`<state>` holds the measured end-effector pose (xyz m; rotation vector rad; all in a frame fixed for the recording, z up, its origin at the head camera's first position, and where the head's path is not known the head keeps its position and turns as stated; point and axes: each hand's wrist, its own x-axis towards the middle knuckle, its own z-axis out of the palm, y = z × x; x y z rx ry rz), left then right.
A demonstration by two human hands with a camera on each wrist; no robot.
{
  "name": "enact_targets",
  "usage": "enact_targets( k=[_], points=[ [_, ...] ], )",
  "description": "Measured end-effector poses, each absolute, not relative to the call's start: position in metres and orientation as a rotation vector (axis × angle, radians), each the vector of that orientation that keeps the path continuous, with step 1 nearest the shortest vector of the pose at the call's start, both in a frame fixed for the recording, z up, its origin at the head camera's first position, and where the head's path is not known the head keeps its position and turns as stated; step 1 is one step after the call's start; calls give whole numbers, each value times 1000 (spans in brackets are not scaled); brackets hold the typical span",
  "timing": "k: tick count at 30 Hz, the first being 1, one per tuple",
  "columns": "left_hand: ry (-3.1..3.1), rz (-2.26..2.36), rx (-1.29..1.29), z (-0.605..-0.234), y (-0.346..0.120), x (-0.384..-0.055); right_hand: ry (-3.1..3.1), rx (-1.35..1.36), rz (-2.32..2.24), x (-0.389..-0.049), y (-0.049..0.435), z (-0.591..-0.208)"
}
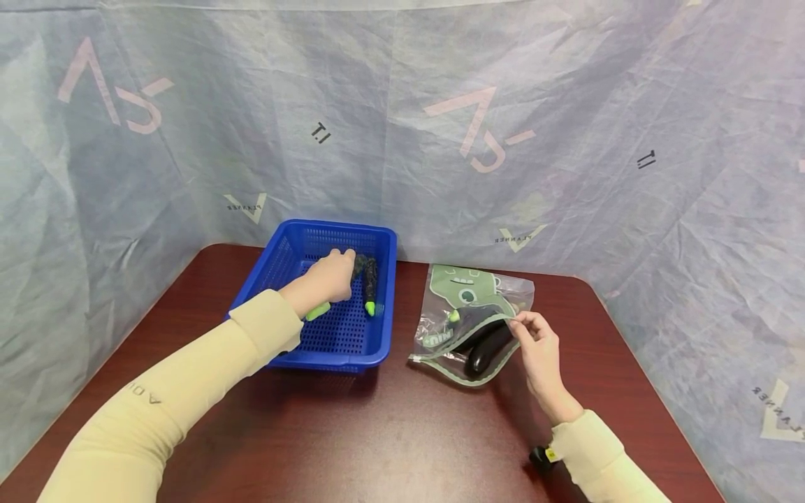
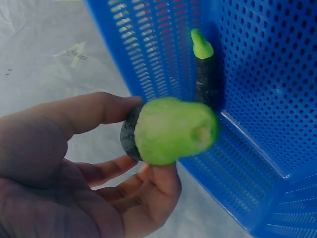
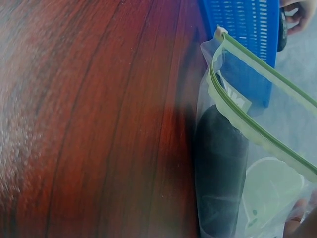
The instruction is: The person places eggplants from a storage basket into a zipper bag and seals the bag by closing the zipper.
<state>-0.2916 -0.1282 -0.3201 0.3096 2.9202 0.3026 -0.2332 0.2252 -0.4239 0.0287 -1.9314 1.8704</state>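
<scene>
My left hand (image 1: 333,276) is over the blue basket (image 1: 393,293) and grips a dark eggplant with a bright green stem end (image 2: 173,131), thumb on one side and fingers on the other. Another slim dark eggplant (image 1: 370,279) with a green tip lies in the basket, beside a further dark piece partly hidden by the hand. To the right, my right hand (image 1: 541,349) pinches the edge of a clear zip bag (image 1: 434,328) with a green zip strip and a green printed figure. The bag's mouth gapes toward me. Inside it lie dark, glossy eggplants (image 3: 220,168).
The basket and bag rest side by side on a reddish-brown wooden table (image 1: 402,433). Grey printed cloth (image 1: 402,140) hangs behind the table and along both sides. A small black device (image 1: 541,457) sits at the right wrist.
</scene>
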Motion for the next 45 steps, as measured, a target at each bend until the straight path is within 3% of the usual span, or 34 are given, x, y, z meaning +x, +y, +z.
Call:
enact_targets(
  k=[45],
  points=[
    [3116, 535, 755, -313, -76, -220, -1920, -16, 1909, -234, 223, -420]
  ],
)
